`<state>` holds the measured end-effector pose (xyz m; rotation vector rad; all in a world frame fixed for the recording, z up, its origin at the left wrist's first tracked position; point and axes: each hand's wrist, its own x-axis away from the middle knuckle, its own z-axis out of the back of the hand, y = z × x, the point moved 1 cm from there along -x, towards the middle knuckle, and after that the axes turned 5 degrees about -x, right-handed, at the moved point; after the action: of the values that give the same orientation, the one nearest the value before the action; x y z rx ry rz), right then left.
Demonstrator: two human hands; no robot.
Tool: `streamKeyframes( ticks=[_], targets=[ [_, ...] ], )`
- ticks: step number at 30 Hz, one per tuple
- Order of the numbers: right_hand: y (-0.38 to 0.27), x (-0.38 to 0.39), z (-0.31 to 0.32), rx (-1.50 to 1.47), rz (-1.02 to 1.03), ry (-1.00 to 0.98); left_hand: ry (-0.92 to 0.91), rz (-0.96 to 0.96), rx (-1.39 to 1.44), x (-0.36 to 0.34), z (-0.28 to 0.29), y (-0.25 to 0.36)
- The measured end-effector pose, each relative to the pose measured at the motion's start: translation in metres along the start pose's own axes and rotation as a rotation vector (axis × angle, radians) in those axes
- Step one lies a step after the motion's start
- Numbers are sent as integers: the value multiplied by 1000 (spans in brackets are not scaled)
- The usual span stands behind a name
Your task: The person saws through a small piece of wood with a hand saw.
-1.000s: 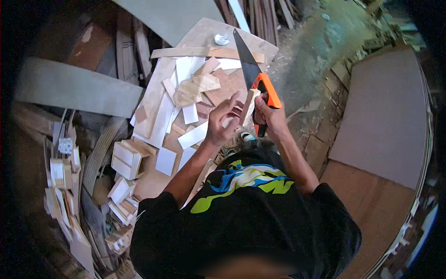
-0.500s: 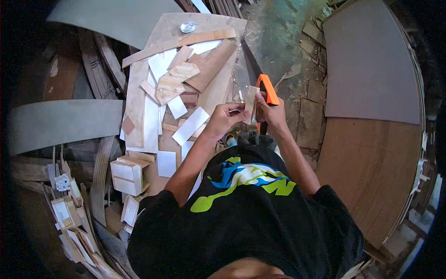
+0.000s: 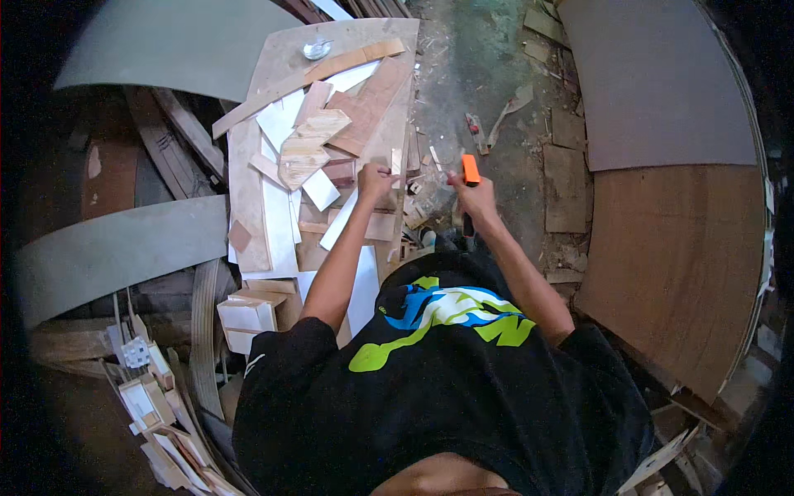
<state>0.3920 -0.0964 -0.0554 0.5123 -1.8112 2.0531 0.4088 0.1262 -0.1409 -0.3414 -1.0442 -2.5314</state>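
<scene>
Left grip [image 3: 375,180] pinches wood strip [image 3: 397,159] | right grip [image 3: 476,198] wraps orange handle [image 3: 471,169], partly hidden

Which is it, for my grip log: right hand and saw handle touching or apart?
Touching: the head view shows the right hand gripping the orange-and-black saw handle, visible above and below it.

The table [image 3: 279,50] bears overlapping wood scraps around a pine piece [image 3: 310,145]. Beyond the pine piece lie a slat [image 3: 356,58] and, farther, a shiny round thing [image 3: 317,51]; right of it, a brown panel [image 3: 376,99]; left, a long board [image 3: 246,190]; nearer, a white piece [image 3: 321,191].
</scene>
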Motion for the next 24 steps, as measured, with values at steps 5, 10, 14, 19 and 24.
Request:
streamKeyframes(
  ticks=[5, 10, 14, 19, 24],
  targets=[
    [47, -31, -34, 55, -59, -46, 8, -32, -33, -19, -6, -24],
    [82, -56, -74, 283, -90, 35, -3, -29, -77, -19, -9, -27],
    [89, -55, -100, 123, -49, 38, -49, 27, 5, -20, -9, -29],
    [95, -59, -120, 127, -142, 114, -44, -48, 37, -19, -10, -29],
    [91, -60, -114, 145, -71, 168, -126, -18, 92, -21, -11, -23]
  ],
)
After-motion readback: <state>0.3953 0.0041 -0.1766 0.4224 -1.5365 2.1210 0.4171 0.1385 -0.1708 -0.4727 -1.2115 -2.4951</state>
